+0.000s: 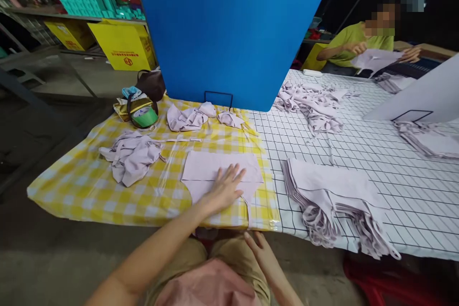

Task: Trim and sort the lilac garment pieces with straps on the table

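Note:
My left hand (225, 190) lies flat, fingers spread, on a pale lilac cloth piece with thin straps (201, 167) laid out on the yellow checked cover. One strap (250, 213) runs down to the table's front edge. Just below that edge is my right hand (261, 251), its fingers apart and nothing seen in them. To the left sits a crumpled heap of the same lilac cloth (134, 155). On the right, a neat stack of folded lilac pieces (330, 181) has its looped straps hanging toward the front edge.
A tall blue panel (229, 33) stands behind my work spot, with small lilac bundles (190, 117) before it. Green tape (144, 116) and a dark bag (152, 86) are at the left. Across the table, a person in a yellow-green shirt (349, 43) handles lilac cloth near a loose pile (315, 103).

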Motion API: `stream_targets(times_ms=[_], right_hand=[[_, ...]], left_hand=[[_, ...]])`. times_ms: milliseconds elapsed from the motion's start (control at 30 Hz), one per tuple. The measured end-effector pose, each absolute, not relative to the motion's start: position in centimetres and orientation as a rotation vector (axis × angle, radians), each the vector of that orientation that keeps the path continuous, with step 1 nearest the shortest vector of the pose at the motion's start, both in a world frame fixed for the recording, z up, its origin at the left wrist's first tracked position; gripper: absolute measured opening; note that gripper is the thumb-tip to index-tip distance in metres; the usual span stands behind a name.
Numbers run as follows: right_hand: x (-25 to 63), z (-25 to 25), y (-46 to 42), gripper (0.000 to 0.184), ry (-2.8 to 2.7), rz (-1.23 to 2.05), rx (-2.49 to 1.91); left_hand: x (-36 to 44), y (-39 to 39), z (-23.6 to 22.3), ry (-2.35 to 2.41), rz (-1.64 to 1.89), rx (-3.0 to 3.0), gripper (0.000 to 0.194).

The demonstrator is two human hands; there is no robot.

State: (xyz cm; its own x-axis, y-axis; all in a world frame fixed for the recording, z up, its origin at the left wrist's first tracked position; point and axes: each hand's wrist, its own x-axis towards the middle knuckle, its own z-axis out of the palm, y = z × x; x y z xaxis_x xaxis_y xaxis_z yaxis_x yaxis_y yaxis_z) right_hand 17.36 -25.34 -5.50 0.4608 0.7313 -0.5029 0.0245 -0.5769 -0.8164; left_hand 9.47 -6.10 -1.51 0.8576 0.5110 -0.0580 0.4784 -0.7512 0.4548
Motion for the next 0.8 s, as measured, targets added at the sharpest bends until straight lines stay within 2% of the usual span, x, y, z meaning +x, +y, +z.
stream_targets(times_ms=[133, 233, 600, 800], right_hand=[[16.2, -5.7, -25.3, 0.042, -0.563, 1.192, -1.707], [16.1, -4.7, -27.0, 0.046, -0.543, 1.174, -1.654], [16.6, -2.0, -33.3, 0.047, -0.364, 1.019, -1.842], [16.3, -2.2, -33.6, 0.041, -0.142, 1.181, -1.648]], left_hand=[[12.6, -8.6, -3.1, 0.627, 0.058, 2.568, 0.069], [13.0, -9.3, -4.4, 0.610, 0.095, 2.640, 0.071], [12.8, -9.4, -4.5, 0.638, 0.081, 2.739, 0.067], [12.8, -9.4, -4.5, 0.639, 0.106, 2.724, 0.064]])
